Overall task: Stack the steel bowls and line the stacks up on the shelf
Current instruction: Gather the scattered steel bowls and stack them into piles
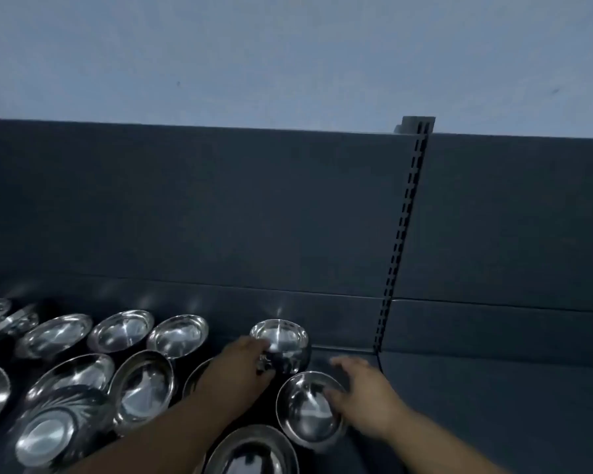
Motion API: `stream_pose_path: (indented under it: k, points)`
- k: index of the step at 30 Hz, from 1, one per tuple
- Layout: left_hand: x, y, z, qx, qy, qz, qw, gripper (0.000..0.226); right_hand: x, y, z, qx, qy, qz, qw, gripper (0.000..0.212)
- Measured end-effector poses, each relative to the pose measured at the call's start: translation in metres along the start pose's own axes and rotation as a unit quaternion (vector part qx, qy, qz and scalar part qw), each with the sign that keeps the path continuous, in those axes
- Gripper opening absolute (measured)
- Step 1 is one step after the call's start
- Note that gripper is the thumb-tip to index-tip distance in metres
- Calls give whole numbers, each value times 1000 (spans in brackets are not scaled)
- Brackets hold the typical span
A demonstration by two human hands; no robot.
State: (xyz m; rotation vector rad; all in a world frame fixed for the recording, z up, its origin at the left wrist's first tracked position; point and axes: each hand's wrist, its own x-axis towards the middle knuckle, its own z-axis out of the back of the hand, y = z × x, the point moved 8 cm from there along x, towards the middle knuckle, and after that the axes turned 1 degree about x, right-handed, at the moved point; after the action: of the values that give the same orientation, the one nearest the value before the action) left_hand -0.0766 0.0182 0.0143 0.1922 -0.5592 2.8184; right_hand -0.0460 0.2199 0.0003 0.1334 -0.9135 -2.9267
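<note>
Several shiny steel bowls lie spread over the dark shelf (476, 388). A deep stack of bowls (283, 340) stands against the back panel; my left hand (245, 362) grips its left side. In front of it sits a single bowl (307, 410), and my right hand (362, 393) holds its right rim, thumb inside. Another bowl (254, 453) lies at the bottom edge between my forearms. My left arm partly hides a bowl (196, 376) beneath it.
To the left lie more bowls in rough rows, such as one (178, 335) at the back and one (144, 388) in front. A slotted upright (403, 241) divides the dark back panel. Bare shelf extends to the right of it.
</note>
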Motion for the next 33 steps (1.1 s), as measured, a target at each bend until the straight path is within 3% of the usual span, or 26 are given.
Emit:
stream_pose_path:
  k: [10,19,21,26,28,30,33]
  points:
    - [18,-6,-14,52,-25,-18,998,40,48,-14,-13,11,86,24,996,63]
    - [23,-7,-6,-27,-64,-53,996,30,70,-11,-4,181,45,-91,978,75]
    - [24,-13,2,-37,-85,-76,993,30,71,-8,-1,231,28,-109,966,70]
    - [17,-28,18,-85,-116,-122,982,46,62,2,11,375,5,-135,917,24]
    - [13,-32,27,-157,-98,-91,978,58,53,4,16,406,-11,-143,902,22]
    - [11,-29,34,-258,-74,-1,963,75,45,2,19,410,-26,-147,900,23]
    - [13,-12,20,-381,13,162,910,72,34,2,19,403,-32,-137,904,23]
